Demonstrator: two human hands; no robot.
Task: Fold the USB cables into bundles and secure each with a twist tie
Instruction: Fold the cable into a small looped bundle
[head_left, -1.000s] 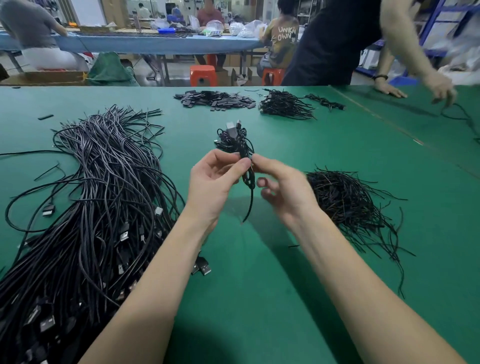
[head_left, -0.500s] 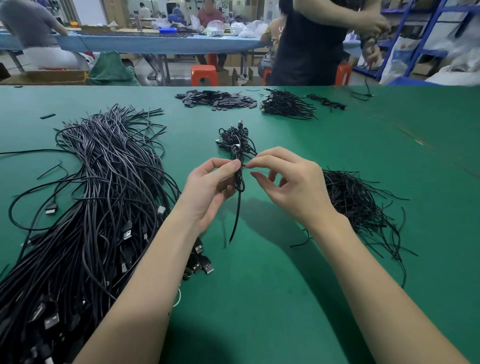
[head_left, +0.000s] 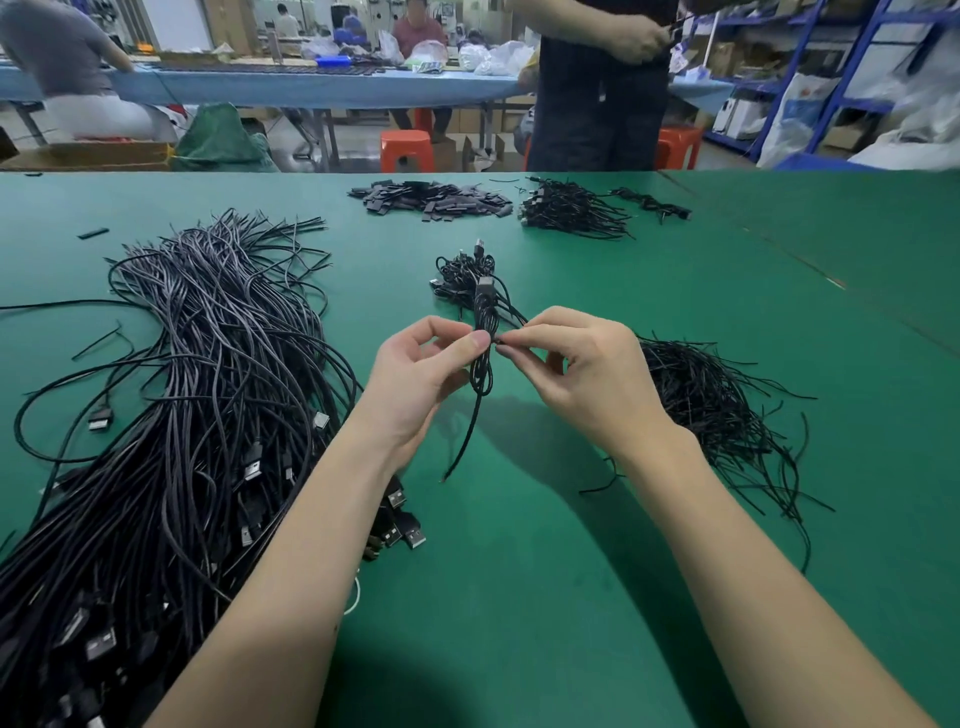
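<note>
A heap of small flat black pieces (head_left: 431, 200) lies at the far edge of the green table (head_left: 571, 597). Beyond it stand two orange stools (head_left: 406, 150) and blue shelving (head_left: 841, 67).

At table centre, the left hand (head_left: 415, 374) and right hand (head_left: 587, 374) meet on a folded black USB cable bundle (head_left: 484, 338), held above the green felt-covered table (head_left: 519, 597). At nine o'clock sprawls the big heap of loose black USB cables (head_left: 197, 415). At three o'clock, the pile of thin black twist ties (head_left: 717, 405). At twelve, just behind the hands, a small cluster of tied black cable bundles (head_left: 462, 270); farther back, a scatter of small flat black plastic pieces (head_left: 431, 200).
</note>
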